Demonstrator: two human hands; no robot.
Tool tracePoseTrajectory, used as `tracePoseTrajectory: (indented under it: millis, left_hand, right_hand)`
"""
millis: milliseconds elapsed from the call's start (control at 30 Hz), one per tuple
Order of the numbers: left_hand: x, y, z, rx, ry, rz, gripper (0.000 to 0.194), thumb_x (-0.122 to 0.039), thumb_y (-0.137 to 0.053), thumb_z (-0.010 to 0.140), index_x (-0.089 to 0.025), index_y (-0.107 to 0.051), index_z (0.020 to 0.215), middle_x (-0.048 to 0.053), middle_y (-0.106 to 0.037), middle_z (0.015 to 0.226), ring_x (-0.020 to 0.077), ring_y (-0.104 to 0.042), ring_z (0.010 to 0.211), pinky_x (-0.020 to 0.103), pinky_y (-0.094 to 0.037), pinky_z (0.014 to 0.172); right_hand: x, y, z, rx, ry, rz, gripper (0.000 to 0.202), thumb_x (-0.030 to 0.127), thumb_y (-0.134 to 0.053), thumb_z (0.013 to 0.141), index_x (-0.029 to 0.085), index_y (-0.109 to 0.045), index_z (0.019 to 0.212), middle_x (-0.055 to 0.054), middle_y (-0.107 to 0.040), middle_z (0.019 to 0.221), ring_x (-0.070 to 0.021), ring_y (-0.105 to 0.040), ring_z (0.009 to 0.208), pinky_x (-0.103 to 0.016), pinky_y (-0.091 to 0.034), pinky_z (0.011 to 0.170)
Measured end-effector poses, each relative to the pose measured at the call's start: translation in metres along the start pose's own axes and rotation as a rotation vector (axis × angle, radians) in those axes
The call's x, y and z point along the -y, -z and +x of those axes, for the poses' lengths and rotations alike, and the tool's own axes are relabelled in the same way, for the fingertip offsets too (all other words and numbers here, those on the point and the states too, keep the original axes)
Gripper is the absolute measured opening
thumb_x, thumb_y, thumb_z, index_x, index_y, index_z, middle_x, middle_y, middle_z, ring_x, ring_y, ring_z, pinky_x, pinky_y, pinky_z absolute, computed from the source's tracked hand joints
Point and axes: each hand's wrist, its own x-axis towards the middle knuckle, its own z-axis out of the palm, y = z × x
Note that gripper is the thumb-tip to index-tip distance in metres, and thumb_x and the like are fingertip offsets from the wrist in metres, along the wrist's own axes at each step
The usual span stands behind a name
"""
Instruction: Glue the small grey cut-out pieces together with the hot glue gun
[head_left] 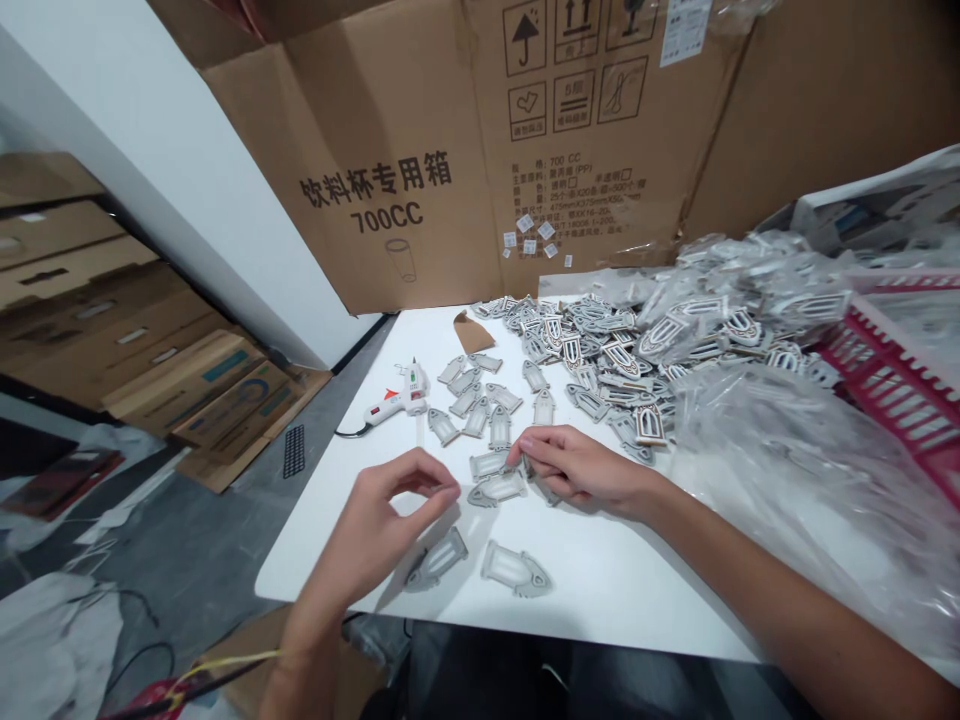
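My left hand (405,510) hovers over the white table (330,540), its thumb and fingertips pinched together; anything between them is too small to make out. My right hand (559,465) is closed beside the cluster of grey arched pieces, its fingertips over a grey piece (487,464); what it holds, if anything, is hidden. Just left of it lies another grey piece (498,488). Nearer the front edge are two more, one (439,560) below my left hand and one (516,570) to its right. Several similar pieces (499,427) lie beyond the hands.
A white glue gun (401,400) lies at the table's left. A large heap of pieces (607,350), plastic bags (780,500) and a pink basket (885,370) fill the right. Cardboard boxes (405,120) stand behind. A brown scrap (474,333) lies near them.
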Motion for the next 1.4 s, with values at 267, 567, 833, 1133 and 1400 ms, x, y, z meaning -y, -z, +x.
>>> tracePoseTrajectory:
  millis: [267,567,833,1133,1400]
  left_hand:
    - [0.020,0.017,-0.029,0.208,0.052,0.088,0.024,-0.042,-0.066,0.099,-0.025,-0.080,0.110,0.004,-0.078,0.098,0.0202,-0.071,0.089,0.028,-0.055,0.083]
    - [0.030,-0.002,-0.040,0.135,0.211,0.098,0.023,-0.045,-0.071,0.094,-0.024,-0.081,0.098,0.002,-0.079,0.088,0.0195,-0.070,0.082,0.027,-0.051,0.077]
    - [0.037,-0.007,-0.047,0.077,0.269,0.023,0.030,-0.049,-0.074,0.089,-0.021,-0.080,0.099,0.003,-0.077,0.082,0.0196,-0.068,0.076,0.028,-0.053,0.072]
    - [0.032,-0.010,-0.047,0.072,0.245,0.128,0.023,-0.042,-0.074,0.086,-0.021,-0.079,0.079,0.003,-0.076,0.075,0.0195,-0.065,0.070,0.027,-0.048,0.065]
    - [0.034,-0.010,-0.045,0.097,0.159,0.240,0.018,-0.037,-0.071,0.088,-0.023,-0.075,0.077,0.003,-0.076,0.083,0.0214,-0.066,0.078,0.030,-0.047,0.073]
  right_hand:
    - [-0.003,0.001,0.007,-0.187,-0.009,0.037,0.040,0.056,-0.064,0.099,0.017,-0.068,0.104,0.013,-0.023,0.059,-0.0052,-0.018,0.043,-0.017,-0.017,0.035]
    - [-0.006,0.006,0.009,-0.218,0.013,0.066,0.038,0.057,-0.066,0.098,0.019,-0.067,0.102,0.013,-0.025,0.059,-0.0051,-0.016,0.043,-0.017,-0.014,0.035]
    - [-0.004,0.006,0.009,-0.264,0.019,0.052,0.037,0.056,-0.064,0.098,0.020,-0.067,0.103,0.013,-0.025,0.060,-0.0050,-0.016,0.043,-0.017,-0.015,0.035]
    - [-0.006,0.006,0.009,-0.274,0.021,0.042,0.038,0.057,-0.064,0.098,0.020,-0.066,0.102,0.013,-0.025,0.059,-0.0056,-0.015,0.042,-0.017,-0.012,0.034]
    - [-0.005,0.006,0.009,-0.279,0.012,0.032,0.037,0.057,-0.063,0.098,0.020,-0.066,0.103,0.013,-0.025,0.059,-0.0055,-0.016,0.042,-0.016,-0.014,0.034]
